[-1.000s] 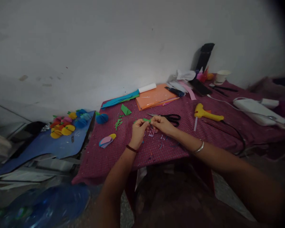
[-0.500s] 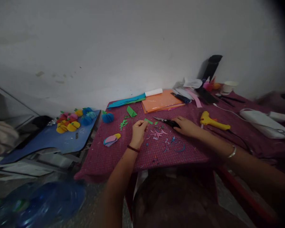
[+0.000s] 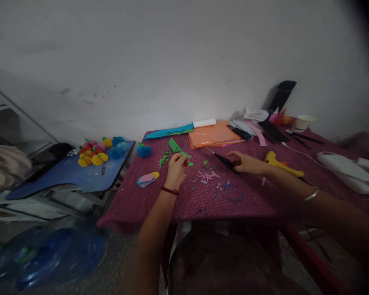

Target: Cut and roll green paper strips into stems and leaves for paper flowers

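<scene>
My left hand [image 3: 176, 172] is closed in a pinch above the table, with a green paper strip [image 3: 185, 154] at its fingertips. A small green scrap [image 3: 191, 164] lies just right of those fingers. In my right hand [image 3: 247, 164] is a pair of black-handled scissors [image 3: 224, 159], its blades pointing away to the upper left and apart from the paper. Folded green paper [image 3: 174, 145] and thin green cuttings [image 3: 163, 160] lie beyond and left of my left hand. Pink paper clippings [image 3: 209, 176] and blue clippings [image 3: 226, 185] are scattered between the hands.
On the checked tablecloth [image 3: 190, 209] are stacked paper cutouts [image 3: 147, 179], a blue paper ornament [image 3: 144, 150], orange sheets [image 3: 213, 134], a yellow glue gun [image 3: 281, 164], a corded white box [image 3: 346, 170] and a cup [image 3: 303, 122]. A blue side table [image 3: 89, 178] holds colourful paper ornaments [image 3: 94, 157].
The scissors have drawn away from my left hand and turned more edge-on. My left hand has shifted slightly left with the green strip. The whole view has swung a little.
</scene>
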`<state>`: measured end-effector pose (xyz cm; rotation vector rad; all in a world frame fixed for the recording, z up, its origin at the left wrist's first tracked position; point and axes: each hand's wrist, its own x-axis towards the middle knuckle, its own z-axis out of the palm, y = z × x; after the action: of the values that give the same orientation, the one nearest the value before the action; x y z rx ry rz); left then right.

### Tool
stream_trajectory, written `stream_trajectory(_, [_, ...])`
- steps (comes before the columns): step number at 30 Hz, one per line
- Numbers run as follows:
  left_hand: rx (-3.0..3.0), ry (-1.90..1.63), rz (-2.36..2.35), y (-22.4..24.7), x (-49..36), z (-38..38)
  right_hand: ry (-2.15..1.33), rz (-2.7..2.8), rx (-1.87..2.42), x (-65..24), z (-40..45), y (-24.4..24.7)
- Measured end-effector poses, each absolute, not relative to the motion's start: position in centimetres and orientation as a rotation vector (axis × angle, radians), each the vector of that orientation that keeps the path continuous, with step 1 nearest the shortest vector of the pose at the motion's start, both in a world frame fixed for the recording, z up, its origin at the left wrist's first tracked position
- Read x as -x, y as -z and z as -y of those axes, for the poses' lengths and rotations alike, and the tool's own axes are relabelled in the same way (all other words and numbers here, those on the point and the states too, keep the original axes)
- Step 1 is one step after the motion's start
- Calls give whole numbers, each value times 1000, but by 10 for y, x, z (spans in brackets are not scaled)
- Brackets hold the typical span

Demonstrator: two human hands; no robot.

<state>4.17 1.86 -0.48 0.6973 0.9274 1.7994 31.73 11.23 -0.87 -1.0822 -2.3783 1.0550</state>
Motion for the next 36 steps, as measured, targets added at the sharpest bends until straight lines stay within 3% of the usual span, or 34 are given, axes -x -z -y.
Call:
stream_trajectory(3, [-658, -1785, -886, 2, -38, -17, -1658, 1936, 820, -304, -92, 4])
stream_trajectory(11, [-479, -1768, -763, -3, -20, -16, -2094, 1542, 339, -242, -64, 13])
stream_trajectory(19, [-691, -1919, -950, -2, -13, -17, -2000, 1767, 448, -230, -47, 18])
stream_trajectory(36, [-691, -1855, -1057, 2, -30, -18, -1949, 1769, 523, -227, -46, 17])
